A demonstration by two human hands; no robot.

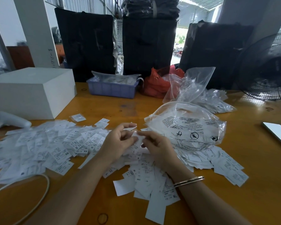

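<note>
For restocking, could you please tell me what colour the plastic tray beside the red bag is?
The tray is lilac; head view.

Just one view here: a wide-angle cam worn on the head, sitting over the near edge of the bench (pixel 104 108) and tilted forward and down. It's close in, so the labels (pixel 55 143) fill the lower half. Up top it reaches the black bundles (pixel 88 43) at the far side, white box (pixel 31 91) left, fan (pixel 266 70) bending at the right edge.

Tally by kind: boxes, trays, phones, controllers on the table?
White box: 1
Blue tray: 1
Phone: 1
White controller: 1
Total: 4
</note>
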